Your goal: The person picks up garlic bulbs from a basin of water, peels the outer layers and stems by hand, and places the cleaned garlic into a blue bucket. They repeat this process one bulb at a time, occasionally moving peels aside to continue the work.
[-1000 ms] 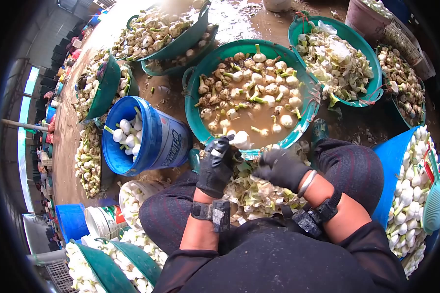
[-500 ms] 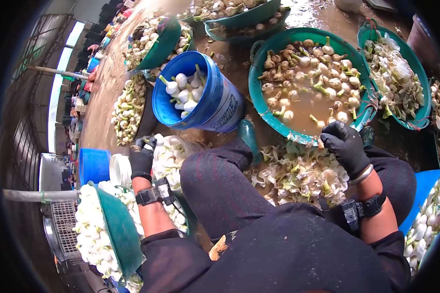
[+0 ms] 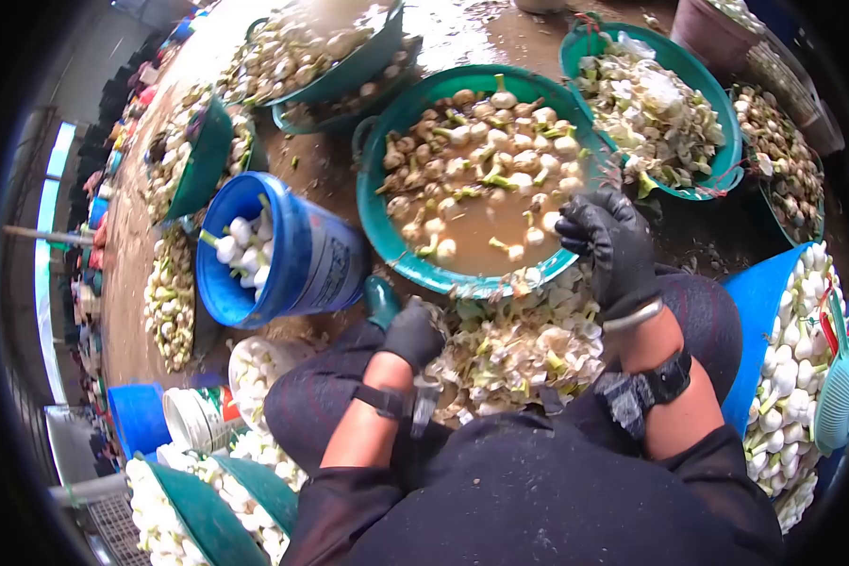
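The gloved left hand (image 3: 414, 334) is beside the green boot (image 3: 381, 301), at the near left of the heap of peelings (image 3: 519, 354); whether it holds anything cannot be told. The gloved right hand (image 3: 613, 247), fingers curled, is by the near right rim of the green basin (image 3: 375, 215), where unpeeled garlic bulbs (image 3: 423, 170) sit in muddy water (image 3: 489, 224). Left of the basin, a tilted blue bucket (image 3: 297, 269) holds peeled white bulbs (image 3: 245, 247).

We're rocking black gloves (image 3: 617, 250), a loose black top (image 3: 538, 491), striped dark pants (image 3: 696, 316), black wrist straps (image 3: 672, 375), plus a teal boot (image 3: 380, 300) around 11 o'clock.
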The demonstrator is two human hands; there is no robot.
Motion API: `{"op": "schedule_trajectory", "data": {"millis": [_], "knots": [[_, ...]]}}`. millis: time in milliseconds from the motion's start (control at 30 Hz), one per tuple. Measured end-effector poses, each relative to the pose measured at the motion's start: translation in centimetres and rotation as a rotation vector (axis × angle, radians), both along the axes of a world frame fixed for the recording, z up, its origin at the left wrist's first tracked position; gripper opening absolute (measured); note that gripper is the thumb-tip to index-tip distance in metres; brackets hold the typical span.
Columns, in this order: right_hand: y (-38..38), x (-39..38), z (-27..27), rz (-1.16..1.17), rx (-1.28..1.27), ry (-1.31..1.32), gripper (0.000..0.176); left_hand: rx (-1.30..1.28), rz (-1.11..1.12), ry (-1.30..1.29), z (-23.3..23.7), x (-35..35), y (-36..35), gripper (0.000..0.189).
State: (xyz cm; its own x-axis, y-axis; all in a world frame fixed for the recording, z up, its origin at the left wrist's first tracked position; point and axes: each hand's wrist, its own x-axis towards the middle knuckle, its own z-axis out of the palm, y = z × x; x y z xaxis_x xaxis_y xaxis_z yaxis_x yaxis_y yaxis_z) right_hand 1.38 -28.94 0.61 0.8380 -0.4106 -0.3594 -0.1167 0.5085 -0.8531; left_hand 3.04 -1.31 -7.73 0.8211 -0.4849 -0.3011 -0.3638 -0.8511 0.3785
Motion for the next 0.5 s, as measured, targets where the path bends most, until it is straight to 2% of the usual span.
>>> {"op": "schedule_trajectory", "data": {"millis": [33, 100, 167, 233, 300, 333, 367, 433, 467, 500], "knots": [[-0.2, -0.5, 0.5, -0.028, 0.033, 0.01, 0.012, -0.105, -0.127, -0.193, -0.5, -0.5, -1.3, 0.028], [-0.7, -1.1, 1.5, -0.006, 0.034, 0.012, 0.014, -0.124, 0.053, 0.16, -0.6, 1.8, -4.4, 0.023], [-1.2, -1.4, 1.9, -0.013, 0.029, -0.022, 0.014, -0.012, 0.008, 0.148, -1.3, 4.5, -7.7, 0.022], [-1.6, -1.2, 2.2, -0.006, 0.016, -0.038, 0.015, -0.001, -0.063, 0.151, -4.4, 6.7, -10.4, 0.029], [-2.0, -1.0, 1.8, -0.004, 0.061, -0.022, 0.015, 0.027, -0.142, -0.04, -9.8, 7.6, -12.2, 0.042], [-2.0, -1.1, 1.9, 0.019, 0.03, 0.012, 0.016, 0.154, -0.082, 0.051, -10.8, 7.8, -13.3, 0.055], [-2.2, -1.1, 1.9, 0.009, 0.025, 0.021, 0.016, 0.179, -0.037, 0.013, -11.8, 7.5, -13.7, 0.05], [-2.5, -1.0, 1.8, 0.04, 0.013, 0.07, 0.016, 0.221, 0.033, 0.334, -12.8, 8.6, -13.6, 0.042], [-2.6, -0.9, 1.6, 0.04, 0.01, 0.083, 0.015, 0.223, 0.029, 0.337, -13.1, 8.8, -12.9, 0.042], [-2.6, -0.9, 1.3, 0.037, 0.015, 0.087, 0.015, -0.051, 0.181, 0.491, -13.0, 8.6, -11.7, 0.036]]}}
